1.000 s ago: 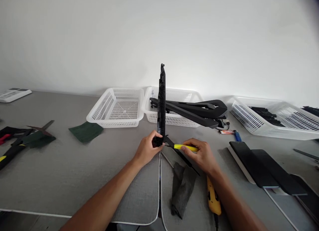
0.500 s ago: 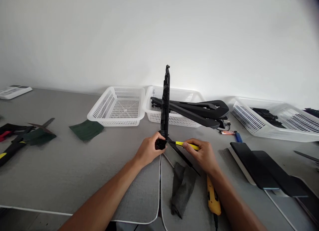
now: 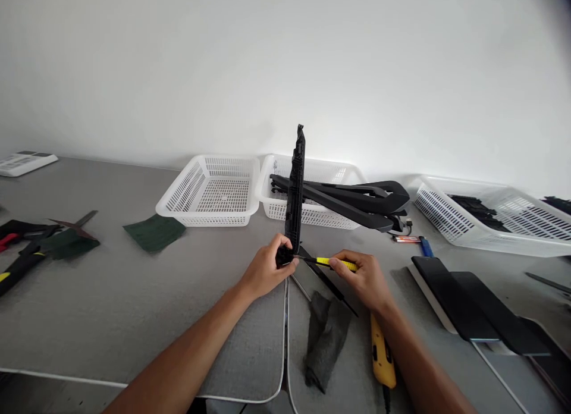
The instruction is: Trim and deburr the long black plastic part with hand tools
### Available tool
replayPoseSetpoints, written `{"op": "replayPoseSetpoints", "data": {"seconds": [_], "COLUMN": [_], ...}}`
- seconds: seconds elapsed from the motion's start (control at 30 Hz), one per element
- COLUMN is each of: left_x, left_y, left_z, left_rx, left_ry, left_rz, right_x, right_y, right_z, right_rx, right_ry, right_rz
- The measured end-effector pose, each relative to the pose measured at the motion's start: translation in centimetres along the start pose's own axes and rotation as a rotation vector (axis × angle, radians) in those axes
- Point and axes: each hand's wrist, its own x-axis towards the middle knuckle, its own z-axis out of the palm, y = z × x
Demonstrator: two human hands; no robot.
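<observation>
Strip (image 3: 295, 194) rises from between fingers (image 3: 281, 241) of left hand (image 3: 264, 267).

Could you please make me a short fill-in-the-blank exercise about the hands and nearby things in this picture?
1. The left hand holds an upright part coloured ____.
2. The brightest colour on the slim tool in the right hand is ____.
3. The green sheet lies to the ____ of the crumpled grey cloth.
4. Several long pieces lie across a basket coloured ____.

Missing words: black; yellow; left; white.
</observation>
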Motion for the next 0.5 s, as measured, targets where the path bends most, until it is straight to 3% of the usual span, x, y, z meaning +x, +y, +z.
{"op": "replayPoseSetpoints", "data": {"seconds": [0.5], "left_x": [-0.04], "left_y": [0.28], "left_z": [-0.17], "left_rx": [-0.133], "left_ry": [-0.054], "left_rz": [-0.039], "right_x": [-0.05], "right_y": [0.27], "right_z": [-0.20], "right_rx": [-0.009], "right_ry": [0.141], "right_rz": [-0.008]}}
